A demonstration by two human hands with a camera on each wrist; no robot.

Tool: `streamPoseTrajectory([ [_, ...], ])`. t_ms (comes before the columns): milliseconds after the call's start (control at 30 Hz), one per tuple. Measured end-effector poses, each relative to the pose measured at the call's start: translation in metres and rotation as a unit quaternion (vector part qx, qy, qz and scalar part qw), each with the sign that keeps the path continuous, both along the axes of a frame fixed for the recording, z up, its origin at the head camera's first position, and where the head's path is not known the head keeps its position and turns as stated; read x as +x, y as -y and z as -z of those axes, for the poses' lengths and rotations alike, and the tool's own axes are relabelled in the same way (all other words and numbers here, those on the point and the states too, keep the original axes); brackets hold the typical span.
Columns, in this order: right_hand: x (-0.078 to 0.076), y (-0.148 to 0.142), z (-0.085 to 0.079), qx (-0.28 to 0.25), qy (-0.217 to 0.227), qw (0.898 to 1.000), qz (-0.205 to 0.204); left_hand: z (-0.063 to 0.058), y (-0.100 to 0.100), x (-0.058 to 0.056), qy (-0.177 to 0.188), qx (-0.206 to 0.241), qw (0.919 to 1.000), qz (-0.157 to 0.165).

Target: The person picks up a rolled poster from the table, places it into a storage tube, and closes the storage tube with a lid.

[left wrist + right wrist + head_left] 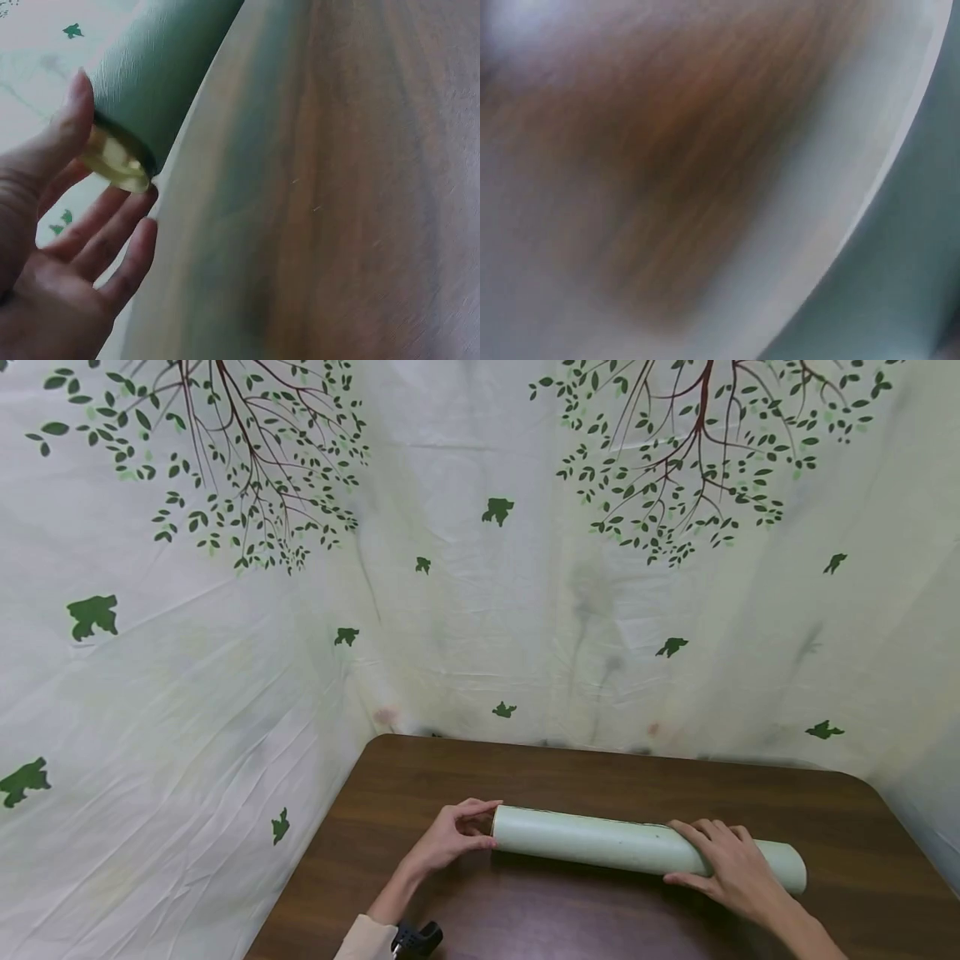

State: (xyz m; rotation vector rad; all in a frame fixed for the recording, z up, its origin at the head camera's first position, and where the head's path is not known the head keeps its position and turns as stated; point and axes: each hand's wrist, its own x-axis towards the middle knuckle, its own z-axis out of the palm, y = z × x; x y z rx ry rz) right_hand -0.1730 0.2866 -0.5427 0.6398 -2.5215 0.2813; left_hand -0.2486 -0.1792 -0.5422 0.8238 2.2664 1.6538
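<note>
Low in the frame, one pale green roll (645, 845) lies across the brown table (570, 777), its long axis running left to right. The right hand (731, 864) rests flat over its right part, fingers relaxed; the left hand (450, 835) loosely cups the left end. Behind hangs a leaf-printed sheet (480, 568).

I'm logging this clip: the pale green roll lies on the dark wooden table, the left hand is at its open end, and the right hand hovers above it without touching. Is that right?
Not quite. The right hand does not hover: in the head view it rests on the pale green roll, fingers laid over it. The rest holds: the roll lies on the dark wooden table, and the left hand is at its open end.
</note>
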Motion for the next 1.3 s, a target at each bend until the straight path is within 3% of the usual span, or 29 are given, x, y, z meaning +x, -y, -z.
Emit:
streamPoseTrajectory([
  [167,0.005,-0.004,-0.01,-0.024,0.079,0.997,0.004,-0.011,0.006,0.001,-0.004,-0.005,0.9992,0.04],
  [300,0.007,-0.007,-0.016,-0.033,0.121,0.992,0.006,-0.018,0.005,0.001,-0.023,0.001,0.9992,0.032],
  [433,0.006,-0.007,-0.016,-0.029,0.118,0.993,0.003,-0.018,0.001,0.002,-0.052,0.0,0.9986,0.009],
  [600,0.005,-0.007,-0.013,-0.021,0.088,0.996,0.001,-0.01,-0.007,0.005,-0.074,0.014,0.9969,-0.024],
  [833,0.006,-0.009,-0.007,-0.008,0.061,0.998,0.006,0.003,-0.011,0.01,-0.018,0.007,0.9995,-0.023],
  [1067,0.007,-0.006,-0.007,-0.014,0.05,0.999,0.01,-0.005,-0.007,0.009,0.001,0.032,0.9993,-0.021],
  [1300,0.011,-0.006,-0.014,-0.011,0.025,1.0,-0.01,-0.007,-0.007,0.017,0.068,0.081,0.9942,-0.016],
])
